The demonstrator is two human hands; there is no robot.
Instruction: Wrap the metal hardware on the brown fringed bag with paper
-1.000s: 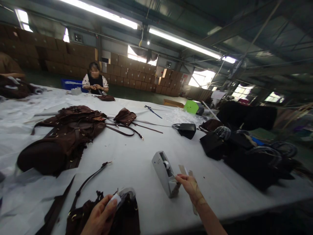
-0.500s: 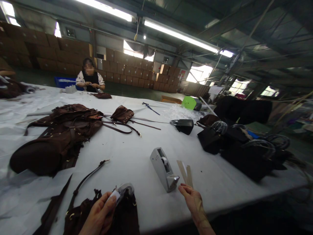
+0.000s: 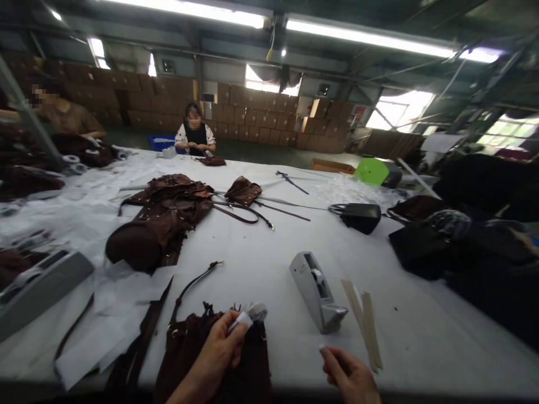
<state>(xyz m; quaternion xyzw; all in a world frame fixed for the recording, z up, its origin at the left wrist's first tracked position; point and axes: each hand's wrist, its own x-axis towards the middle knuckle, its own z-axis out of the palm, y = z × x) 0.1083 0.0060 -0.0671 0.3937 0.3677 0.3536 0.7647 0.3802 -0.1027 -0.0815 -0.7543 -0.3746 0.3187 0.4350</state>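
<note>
My left hand point(image 3: 221, 345) is closed around the handle point(image 3: 255, 314) of a dark brown bag point(image 3: 193, 348), a handle wrapped in white paper and clear film. The bag lies at the table's front edge, partly hidden by my hand and forearm. My right hand point(image 3: 347, 373) is pinched, with a small pale bit at the fingertips that looks like a piece of tape. Just beyond it stands a grey tape dispenser point(image 3: 309, 286) with a roll inside. Beige strips point(image 3: 364, 322) lie to the dispenser's right.
Brown bags point(image 3: 155, 219) and loose white paper point(image 3: 118, 314) cover the left side. A second dispenser point(image 3: 54, 280) stands at far left. Black bags point(image 3: 421, 247) are piled at right. A co-worker point(image 3: 196, 132) sits across the white table point(image 3: 252, 269), another person point(image 3: 71, 115) at far left.
My right hand has drawn away from the dispenser's cutting end toward the table's front edge. My left hand keeps its hold on the wrapped handle. The view has turned left.
</note>
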